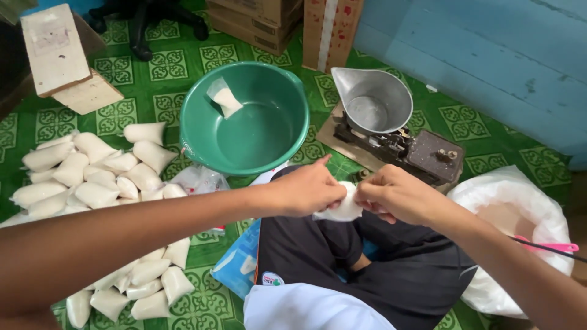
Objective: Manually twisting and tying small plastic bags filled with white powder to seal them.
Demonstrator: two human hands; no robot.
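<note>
Left hand (pixel 309 190) pinches the near-left end of the small white bag (pixel 343 209), fingers closed on it. Bag sits between both hands, above my lap, long axis running left to right. Right hand (pixel 397 194) grips its right end, fingers curled shut. Both hands equally near. Basin (pixel 202 131) lies ahead-left, scale (pixel 437 153) ahead-right.

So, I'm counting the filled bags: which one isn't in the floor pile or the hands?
The single bag lying inside the green basin, against its far wall. The others are heaped on the floor at left, or held between both hands.
</note>
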